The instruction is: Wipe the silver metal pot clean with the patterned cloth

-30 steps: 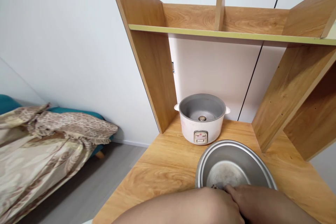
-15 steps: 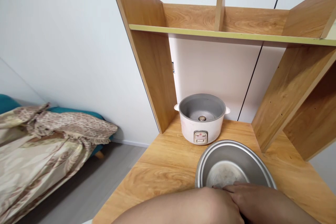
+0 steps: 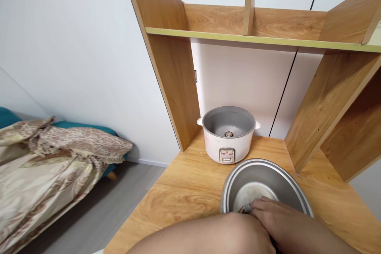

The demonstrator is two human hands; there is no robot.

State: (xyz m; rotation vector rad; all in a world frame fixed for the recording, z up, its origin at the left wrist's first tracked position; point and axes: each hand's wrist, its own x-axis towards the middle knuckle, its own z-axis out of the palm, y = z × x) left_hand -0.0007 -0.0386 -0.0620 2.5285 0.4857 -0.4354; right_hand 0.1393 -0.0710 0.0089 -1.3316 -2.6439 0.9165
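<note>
A round metal pot [image 3: 235,184] stands on the wooden desk [image 3: 184,190] close in front of me. My right hand [image 3: 276,216] reaches into it, fingers flat on the bottom and pressing a small grey pad [image 3: 245,208] that peeks out at the fingertips. My left hand [image 3: 247,232] and forearm lie across the near rim of the pot; its fingers are hidden. Behind the pot stands a white rice cooker body [image 3: 228,134], lidless, its grey inside and centre heating button bare.
Wooden shelf uprights [image 3: 175,71] rise left and right of the cooker, with a shelf board [image 3: 262,39] above. White wall panels are behind. To the left, below desk level, a bed with a patterned cover [image 3: 50,162] stands on grey floor.
My right hand has slid further forward and left inside the pot, and the grey pad now shows at its fingertips. Pot, cooker and left arm stay put.
</note>
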